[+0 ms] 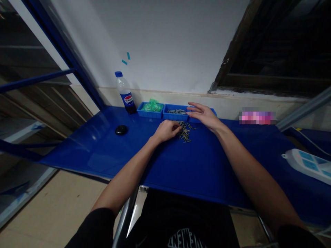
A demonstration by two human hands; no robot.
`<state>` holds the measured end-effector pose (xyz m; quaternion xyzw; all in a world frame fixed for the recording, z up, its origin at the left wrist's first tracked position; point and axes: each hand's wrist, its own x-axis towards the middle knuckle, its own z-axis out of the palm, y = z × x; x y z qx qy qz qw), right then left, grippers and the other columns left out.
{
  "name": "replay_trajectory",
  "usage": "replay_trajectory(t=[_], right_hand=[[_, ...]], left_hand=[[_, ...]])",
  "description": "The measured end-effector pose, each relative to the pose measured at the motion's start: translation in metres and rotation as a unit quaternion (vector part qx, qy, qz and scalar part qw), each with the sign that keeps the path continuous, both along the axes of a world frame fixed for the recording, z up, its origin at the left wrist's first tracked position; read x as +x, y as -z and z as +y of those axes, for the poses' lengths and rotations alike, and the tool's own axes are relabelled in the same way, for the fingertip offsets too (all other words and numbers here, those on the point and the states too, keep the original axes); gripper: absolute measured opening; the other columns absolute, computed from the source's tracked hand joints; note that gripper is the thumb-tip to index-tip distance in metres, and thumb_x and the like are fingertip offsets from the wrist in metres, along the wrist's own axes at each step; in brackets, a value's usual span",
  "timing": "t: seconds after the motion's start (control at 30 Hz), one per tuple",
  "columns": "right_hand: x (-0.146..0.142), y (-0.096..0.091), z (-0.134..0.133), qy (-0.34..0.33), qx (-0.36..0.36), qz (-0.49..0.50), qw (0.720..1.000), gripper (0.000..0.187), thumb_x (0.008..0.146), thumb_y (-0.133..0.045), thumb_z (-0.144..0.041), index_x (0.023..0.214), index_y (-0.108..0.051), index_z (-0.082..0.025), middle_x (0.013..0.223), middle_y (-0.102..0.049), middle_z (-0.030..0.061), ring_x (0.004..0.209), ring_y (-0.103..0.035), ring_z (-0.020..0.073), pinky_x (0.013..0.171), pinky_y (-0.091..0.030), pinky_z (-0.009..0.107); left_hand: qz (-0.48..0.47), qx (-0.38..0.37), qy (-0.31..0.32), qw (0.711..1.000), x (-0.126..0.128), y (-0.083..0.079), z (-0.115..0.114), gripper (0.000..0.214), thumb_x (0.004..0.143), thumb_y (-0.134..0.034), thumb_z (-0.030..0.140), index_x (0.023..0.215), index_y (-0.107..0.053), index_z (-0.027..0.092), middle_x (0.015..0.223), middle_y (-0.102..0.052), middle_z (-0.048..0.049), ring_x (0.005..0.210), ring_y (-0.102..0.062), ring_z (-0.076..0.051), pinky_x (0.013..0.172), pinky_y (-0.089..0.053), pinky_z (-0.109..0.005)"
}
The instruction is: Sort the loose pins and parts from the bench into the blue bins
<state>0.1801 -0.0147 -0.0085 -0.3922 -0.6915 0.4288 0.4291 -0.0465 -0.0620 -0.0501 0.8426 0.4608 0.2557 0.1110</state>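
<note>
A loose pile of thin brass-coloured screws point(185, 135) lies on the blue table. My left hand point(167, 131) rests at the pile's left side with its fingers curled and closed; whatever is between the fingertips is hidden. My right hand point(204, 116) is open, fingers stretched out to the left, over the right-hand blue bin point(198, 120) and the edge of the middle one. The middle blue bin point(176, 117) holds small grey pieces point(177, 111), too small to name. In the left blue bin point(150, 114) is a crumpled green plastic bag point(152, 106).
A Pepsi bottle point(126, 96), partly full, stands left of the bins against the wall. On the blue table point(181, 172) sits a round black object point(121, 130). A white power strip point(310, 163) is at the right, and a blurred pink item point(257, 117) lies by the wall.
</note>
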Motion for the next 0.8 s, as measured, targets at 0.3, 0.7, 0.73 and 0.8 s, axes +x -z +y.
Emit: replay_trajectory(t=[0.3, 0.7, 0.73, 0.8], right_hand=[[0.019, 0.026, 0.013, 0.09, 0.071, -0.45, 0.886, 0.022, 0.083, -0.076, -0.02, 0.103, -0.083, -0.016, 0.099, -0.08, 0.014, 0.097, -0.075, 0.0322, 0.091, -0.057, 0.045], [-0.008, 0.034, 0.003, 0.049, 0.045, -0.405, 0.912, 0.022, 0.096, -0.066, -0.03, 0.098, -0.083, -0.016, 0.093, -0.083, 0.0104, 0.088, -0.077, 0.0252, 0.079, -0.054, 0.031], [-0.007, 0.034, 0.003, 0.056, 0.047, -0.403, 0.912, 0.023, 0.097, -0.065, -0.029, 0.1, -0.083, -0.016, 0.096, -0.083, 0.0106, 0.091, -0.077, 0.0253, 0.081, -0.054, 0.031], [-0.008, 0.036, 0.002, 0.077, 0.069, -0.418, 0.903, 0.025, 0.099, -0.062, -0.028, 0.108, -0.082, -0.015, 0.107, -0.082, 0.0129, 0.101, -0.076, 0.0267, 0.089, -0.054, 0.032]], left_hand=[[0.057, 0.045, -0.113, 0.991, -0.008, 0.006, 0.008, 0.035, 0.106, -0.045, 0.024, 0.125, -0.073, 0.015, 0.127, -0.074, -0.0127, 0.121, -0.066, -0.026, 0.111, -0.048, -0.039], [0.032, -0.002, -0.085, 0.996, 0.013, 0.026, 0.004, 0.042, 0.111, -0.037, 0.037, 0.127, -0.07, 0.017, 0.137, -0.069, -0.0126, 0.128, -0.065, -0.024, 0.112, -0.049, -0.035], [0.026, 0.003, -0.083, 0.996, 0.015, 0.027, 0.003, 0.042, 0.111, -0.037, 0.038, 0.128, -0.069, 0.017, 0.139, -0.068, -0.0128, 0.129, -0.064, -0.024, 0.113, -0.048, -0.034], [0.022, 0.02, -0.093, 0.995, 0.019, 0.029, 0.002, 0.045, 0.111, -0.036, 0.039, 0.135, -0.066, 0.015, 0.145, -0.064, -0.0148, 0.136, -0.059, -0.025, 0.117, -0.045, -0.036]])
